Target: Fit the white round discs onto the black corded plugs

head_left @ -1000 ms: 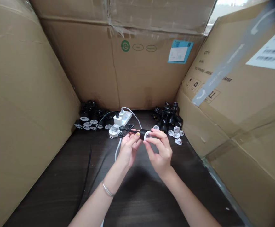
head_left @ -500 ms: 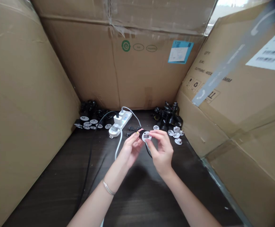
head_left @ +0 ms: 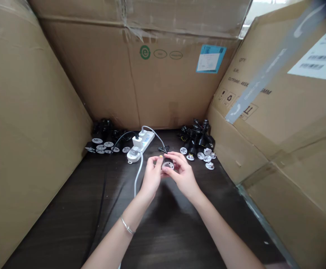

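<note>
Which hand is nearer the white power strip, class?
Left. The left hand sits just in front of the power strip; the right hand is further off, right of the left hand.

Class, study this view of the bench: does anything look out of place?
A wide strip of packing tape runs diagonally across the right-hand carton, covering part of its printed dimensions line, which looks oddly placed.

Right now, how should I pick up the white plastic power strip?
Probably grip the long white plastic power strip by its body near the far end, coming from above on the right. That side looks free, while white plugs sit along its left and near end.
</note>
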